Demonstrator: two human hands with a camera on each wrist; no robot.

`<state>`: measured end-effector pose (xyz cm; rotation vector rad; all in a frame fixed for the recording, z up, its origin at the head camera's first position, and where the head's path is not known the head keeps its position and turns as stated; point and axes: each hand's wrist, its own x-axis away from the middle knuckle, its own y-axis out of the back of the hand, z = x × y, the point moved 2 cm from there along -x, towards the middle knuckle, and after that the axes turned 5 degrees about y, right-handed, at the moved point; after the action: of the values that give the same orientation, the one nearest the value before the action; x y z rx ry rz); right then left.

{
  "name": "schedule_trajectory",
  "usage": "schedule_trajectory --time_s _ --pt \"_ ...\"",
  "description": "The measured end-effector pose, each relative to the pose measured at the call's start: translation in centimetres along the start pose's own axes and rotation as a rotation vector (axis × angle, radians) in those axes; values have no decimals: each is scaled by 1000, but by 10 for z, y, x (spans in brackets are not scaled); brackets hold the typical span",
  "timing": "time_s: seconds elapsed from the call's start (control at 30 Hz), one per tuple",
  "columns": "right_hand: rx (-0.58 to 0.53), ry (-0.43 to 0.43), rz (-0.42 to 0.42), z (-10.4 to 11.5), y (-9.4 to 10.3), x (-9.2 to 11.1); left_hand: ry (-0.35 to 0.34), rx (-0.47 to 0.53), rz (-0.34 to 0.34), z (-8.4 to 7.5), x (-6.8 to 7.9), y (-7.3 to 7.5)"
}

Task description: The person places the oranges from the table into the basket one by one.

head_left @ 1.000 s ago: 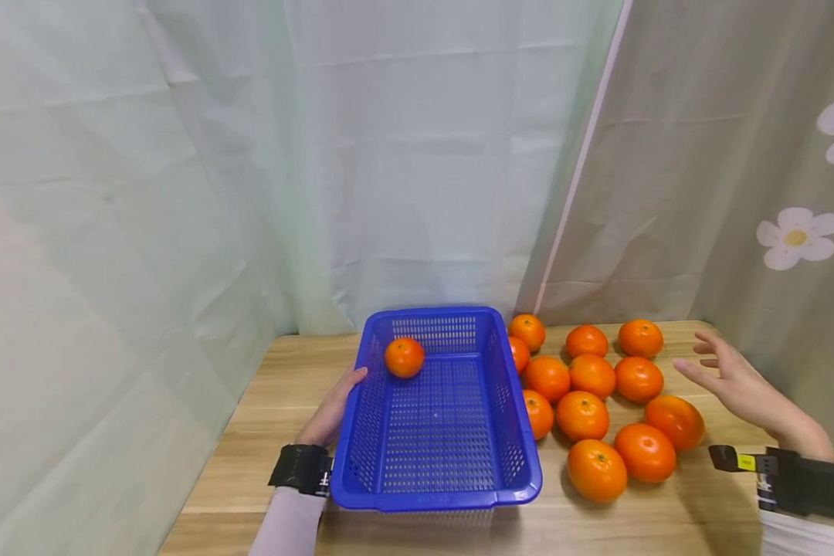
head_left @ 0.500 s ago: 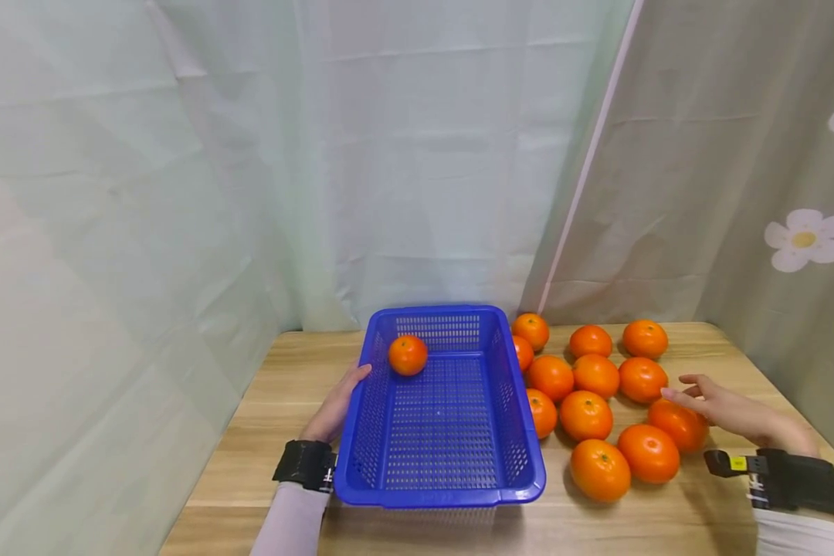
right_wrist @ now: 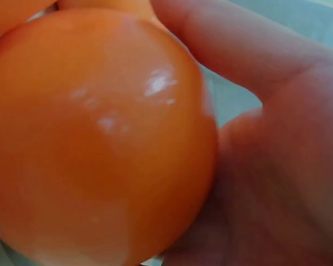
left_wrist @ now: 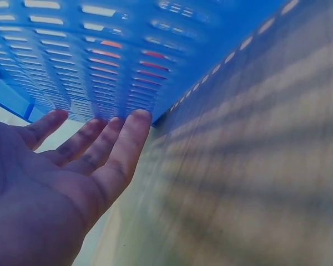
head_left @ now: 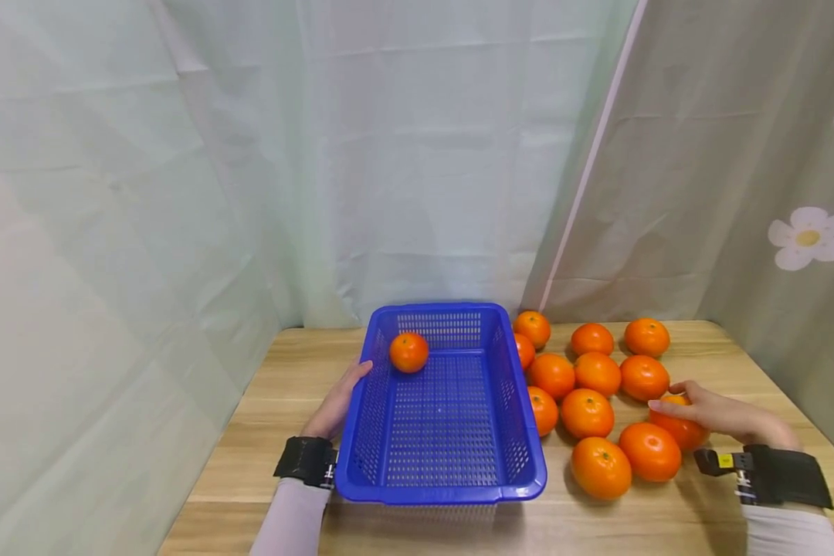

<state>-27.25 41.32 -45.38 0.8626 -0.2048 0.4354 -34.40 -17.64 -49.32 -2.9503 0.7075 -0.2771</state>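
Observation:
A blue plastic basket (head_left: 439, 494) with slotted walls holds one tangerine (head_left: 408, 353) near its far left corner. My left hand (head_left: 338, 401) lies along the basket's left side; in the left wrist view its fingers (left_wrist: 125, 147) are extended with the tips at the slotted wall. At the right, my right hand (head_left: 719, 411) grips a tangerine (head_left: 674, 421), with the thumb over its near side and fingers behind it. That fruit fills much of the right wrist view, close to the palm, and the hand partly covers it in the head view.
Several more tangerines (head_left: 587, 413) lie loosely grouped on the wooden table (head_left: 250, 448) between the basket and my right hand. Some sit close against the basket's right wall. Pale curtains (head_left: 417, 154) hang behind and on both sides of the table.
My right hand has moved left and down from above the table's right side onto the nearest tangerine, its fingers closing round it. The left hand stays at the basket.

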Motion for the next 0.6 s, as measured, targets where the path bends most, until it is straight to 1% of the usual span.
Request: schedule_trajectory --time_s 0.13,0.23,0.4,0.5,0.6 --pt "-46 -28 16 0 -1 3 10 -11 -12 0 -1 0" --pt "-83 -29 22 1 -1 4 6 -20 -23 1 -1 1" --pt "-116 -32 20 0 -1 3 0 -31 -34 1 0 2" --pt "-130 -33 21 -1 -1 1 11 -47 -50 0 2 1" --pt "-139 -25 15 -3 -1 0 21 -65 -36 -6 5 -1"
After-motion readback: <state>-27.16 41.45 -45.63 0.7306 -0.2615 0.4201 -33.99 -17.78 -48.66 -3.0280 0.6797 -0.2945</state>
